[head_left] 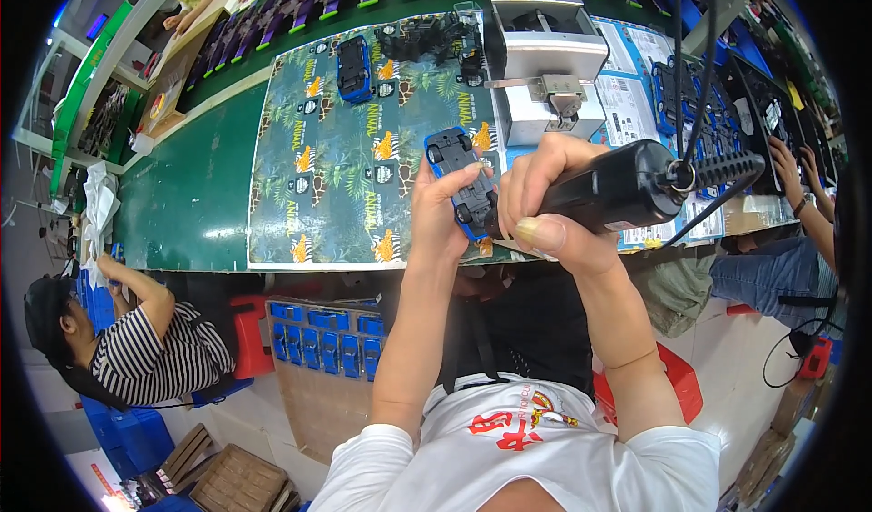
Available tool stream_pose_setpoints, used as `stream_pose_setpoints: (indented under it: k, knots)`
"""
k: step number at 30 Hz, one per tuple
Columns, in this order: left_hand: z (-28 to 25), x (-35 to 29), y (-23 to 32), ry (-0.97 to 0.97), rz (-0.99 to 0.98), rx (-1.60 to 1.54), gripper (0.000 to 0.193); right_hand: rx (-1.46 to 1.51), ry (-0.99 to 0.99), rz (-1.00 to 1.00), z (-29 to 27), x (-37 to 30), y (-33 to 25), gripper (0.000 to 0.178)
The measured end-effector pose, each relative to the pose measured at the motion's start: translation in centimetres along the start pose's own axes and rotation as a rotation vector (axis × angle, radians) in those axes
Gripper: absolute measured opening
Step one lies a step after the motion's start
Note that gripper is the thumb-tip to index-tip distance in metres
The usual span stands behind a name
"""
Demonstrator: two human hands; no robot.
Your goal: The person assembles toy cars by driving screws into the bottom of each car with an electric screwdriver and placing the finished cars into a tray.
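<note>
In my left hand [432, 210] is a blue toy car [452, 156], turned so its black underside and wheels face up. The thumb lies across the underside and the fingers wrap the blue body. My right hand [548, 189] grips a thick black electric screwdriver [622, 189], held nearly level, with a coiled cord at its rear. Its front end points at the near end of the car; the tip is hidden by my fingers, so I cannot tell whether it touches. Just beyond both hands stands a silvery box-shaped machine [549, 53], probably a screw feeder.
A printed animal-pattern sheet [350, 167] covers the green bench [186, 203]. On it lie another blue car [353, 69] and black parts [434, 41]. More blue cars [699, 103] sit right. Dark cables hang near the screwdriver. Below left is a carton of blue pieces [309, 394]; people work on both sides.
</note>
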State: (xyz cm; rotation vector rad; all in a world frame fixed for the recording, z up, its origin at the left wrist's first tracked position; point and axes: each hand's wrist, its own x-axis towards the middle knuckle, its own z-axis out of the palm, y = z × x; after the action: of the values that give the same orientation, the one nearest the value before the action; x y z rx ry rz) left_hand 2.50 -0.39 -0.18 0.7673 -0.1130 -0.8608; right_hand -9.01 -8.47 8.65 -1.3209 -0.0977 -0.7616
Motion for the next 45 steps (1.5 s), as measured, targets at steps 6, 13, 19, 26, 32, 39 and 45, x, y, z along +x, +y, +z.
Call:
stream_pose_setpoints:
  k: [6,13,19,26,32,39,45]
  knots:
    - [-0.2,0.0,0.4,-0.012,0.017,-0.009,0.034,0.018,-0.018,0.001,0.2,0.2,-0.1,0.031]
    - [-0.3,0.0,-0.1,-0.059,-0.042,-0.059,0.025,-0.056,-0.015,-0.007,-0.2,-0.8,-0.4,0.028]
    - [-0.2,-0.6,2.3,-0.142,-0.077,-0.131,0.063,0.054,-0.076,-0.166,-0.8,-1.2,-3.1,0.031]
    - [0.3,2.1,4.9,-0.555,0.932,1.569,0.081,-0.338,0.275,-0.226,-13.9,-5.9,-3.0,0.013]
    - [-7.3,3.2,12.7,-0.826,1.081,2.165,0.085,-0.311,0.454,-0.133,-17.3,-6.4,-1.3,0.009]
    - [-16.2,-0.7,24.7,-0.076,0.892,2.506,0.104,-0.358,0.420,-0.149,-16.7,-5.8,-1.5,0.008]
    - [-12.0,-3.0,14.4,-0.284,1.168,1.926,0.059,-0.342,0.485,-0.143,-15.6,-6.2,-1.6,0.009]
